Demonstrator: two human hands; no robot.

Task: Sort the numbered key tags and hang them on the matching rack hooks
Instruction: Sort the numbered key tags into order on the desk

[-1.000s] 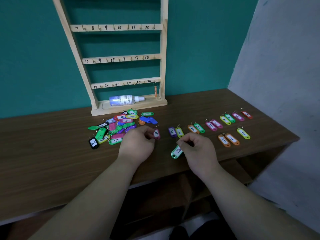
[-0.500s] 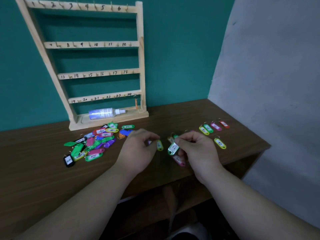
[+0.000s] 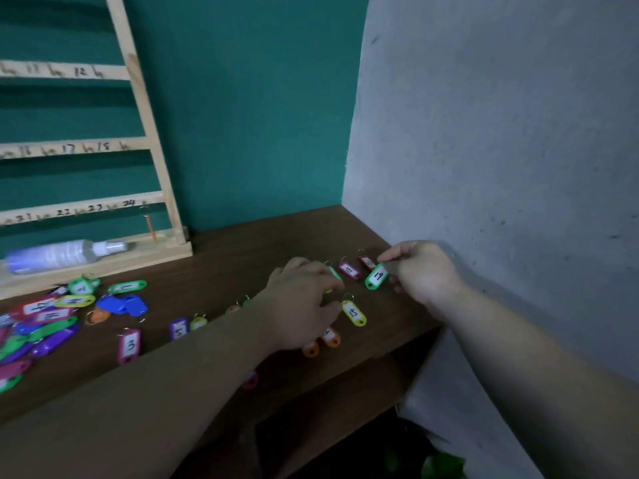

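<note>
Right hand (image 3: 422, 271): pinches green tag 19 (image 3: 377, 276) at its upper end between thumb and forefinger; other fingers curled under.
Left hand (image 3: 304, 299): palm down over the sorted row, fingers bent toward the bench (image 3: 242, 243); cannot tell whether pinching a tag or only touching.
Tag 19, position: held tilted at the far right of the bench, just beside magenta tag 18 (image 3: 348, 270) and near a red tag (image 3: 367, 261); cannot tell if its lower tip touches the wood.
Risk, order: red tag's number unreadable here; likely slip is setting 19 into the wrong gap.
Risk, sweep: left forearm lies across the row; a drag could scatter yellow tag 15 (image 3: 353, 312) and the orange tags (image 3: 331, 337).
Risk, edge: pink tag (image 3: 250, 380) sits close to the front lip; a nudge probably sends it off.
Risk, grip: small slick plastic held at one end only; may swing or drop.
Tag 19, look: green plastic oval, white paper insert, black handwritten number, small hole at the lower end; ring hidden in the fingers.
Unsorted pile (image 3: 52, 312): many colours, overlapping, well left of both hands.
Rack (image 3: 152, 150): wooden, numbered rails; one orange tag (image 3: 149, 226) hangs under hook 24.
Bottle (image 3: 58, 254): lies on the rack's base.
</note>
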